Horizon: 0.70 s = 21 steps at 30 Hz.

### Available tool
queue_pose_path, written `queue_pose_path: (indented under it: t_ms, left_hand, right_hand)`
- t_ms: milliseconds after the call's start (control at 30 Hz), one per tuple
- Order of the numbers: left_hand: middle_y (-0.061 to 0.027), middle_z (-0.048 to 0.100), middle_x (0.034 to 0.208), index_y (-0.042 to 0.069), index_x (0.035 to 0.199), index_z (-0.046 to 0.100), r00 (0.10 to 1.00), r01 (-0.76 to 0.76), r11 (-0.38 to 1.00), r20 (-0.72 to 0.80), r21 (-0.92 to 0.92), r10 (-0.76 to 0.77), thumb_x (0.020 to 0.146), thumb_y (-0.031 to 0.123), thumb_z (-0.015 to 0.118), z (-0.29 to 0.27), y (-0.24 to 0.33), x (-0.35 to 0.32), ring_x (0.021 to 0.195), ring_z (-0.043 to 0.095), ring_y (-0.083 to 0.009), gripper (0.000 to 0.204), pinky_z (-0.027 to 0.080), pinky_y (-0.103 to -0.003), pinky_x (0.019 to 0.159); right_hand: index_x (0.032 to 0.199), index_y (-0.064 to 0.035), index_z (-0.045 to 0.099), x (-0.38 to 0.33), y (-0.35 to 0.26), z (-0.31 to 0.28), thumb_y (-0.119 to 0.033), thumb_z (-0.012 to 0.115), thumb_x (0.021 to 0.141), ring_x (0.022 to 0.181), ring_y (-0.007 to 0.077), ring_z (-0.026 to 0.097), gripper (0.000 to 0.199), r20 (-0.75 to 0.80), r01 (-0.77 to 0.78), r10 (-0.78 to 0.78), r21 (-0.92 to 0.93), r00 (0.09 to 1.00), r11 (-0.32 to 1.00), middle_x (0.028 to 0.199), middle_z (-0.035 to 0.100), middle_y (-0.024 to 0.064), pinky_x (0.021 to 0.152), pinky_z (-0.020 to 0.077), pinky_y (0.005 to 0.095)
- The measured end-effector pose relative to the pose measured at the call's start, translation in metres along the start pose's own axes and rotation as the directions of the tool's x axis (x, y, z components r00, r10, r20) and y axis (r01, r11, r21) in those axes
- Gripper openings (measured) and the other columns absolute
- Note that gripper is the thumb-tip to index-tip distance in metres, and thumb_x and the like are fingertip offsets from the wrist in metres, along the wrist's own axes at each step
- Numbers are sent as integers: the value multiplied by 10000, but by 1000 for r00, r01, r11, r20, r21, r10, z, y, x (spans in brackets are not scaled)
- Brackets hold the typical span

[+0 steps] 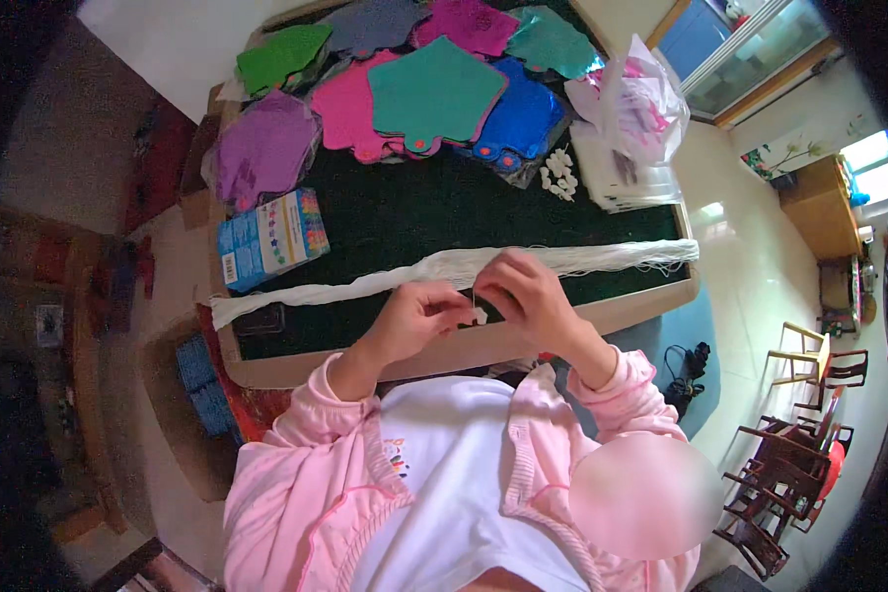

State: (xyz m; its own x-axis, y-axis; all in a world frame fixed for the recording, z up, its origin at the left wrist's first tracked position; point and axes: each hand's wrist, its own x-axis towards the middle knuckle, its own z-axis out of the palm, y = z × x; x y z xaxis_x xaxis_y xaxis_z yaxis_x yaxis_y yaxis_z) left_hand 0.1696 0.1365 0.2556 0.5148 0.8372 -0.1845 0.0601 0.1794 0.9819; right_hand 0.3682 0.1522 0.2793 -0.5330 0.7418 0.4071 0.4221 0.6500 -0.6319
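Over the front edge of the table, both my hands are closed close together. My left hand (411, 320) pinches a small white piece (480, 316) at its fingertips; its exact kind is too small to tell. A thin white thread runs up from that piece into the pinched fingers of my right hand (525, 294). Just behind the hands, a long bundle of white thread (612, 259) stretches across the table from left to right. Farther back on the right lies a little pile of similar white pieces (559, 176).
Stacks of coloured felt shapes, including a teal one (434, 91) and a purple one (266, 148), cover the far side of the dark green table (385, 217). A blue box (271, 240) sits at left. A plastic bag (651, 109) stands at right; black cables (686, 375) lie on a blue surface.
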Motion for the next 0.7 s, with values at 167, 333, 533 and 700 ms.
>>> queue_pose_path:
  t_ms: [167,333,533,700]
  left_hand:
    - [-37,611,703,-1,836,635,988,5,888,-137,-459,-76,816,66,630,7,-2,31,597,540,-69,70,433,-207,508]
    - [-26,607,697,15,837,617,923,-30,999,-383,38,42,812,80,631,13,-44,66,569,529,-65,71,426,-206,503]
    - [-14,614,701,11,844,641,985,164,982,73,-91,-158,798,91,654,-1,-61,90,587,538,-64,93,435,-206,539]
    - [-18,611,728,32,840,638,989,137,833,24,-536,-147,807,92,643,5,-89,101,614,552,-68,69,438,-200,571]
  right_hand:
    - [805,-53,564,-4,29,17,-34,639,725,755,278,532,111,-139,-122,158,236,978,964,817,532,85,652,425,340]
    - [796,-93,579,-11,57,22,-93,675,683,803,233,522,149,-103,18,-41,-219,994,975,846,535,49,762,391,359]
    - [824,-88,590,-4,114,6,-130,651,727,804,216,519,122,223,67,-38,-122,974,990,857,529,57,769,389,338]
    - [874,-36,565,-24,141,46,-99,562,863,827,144,554,64,254,-355,319,880,913,316,849,576,18,744,438,259]
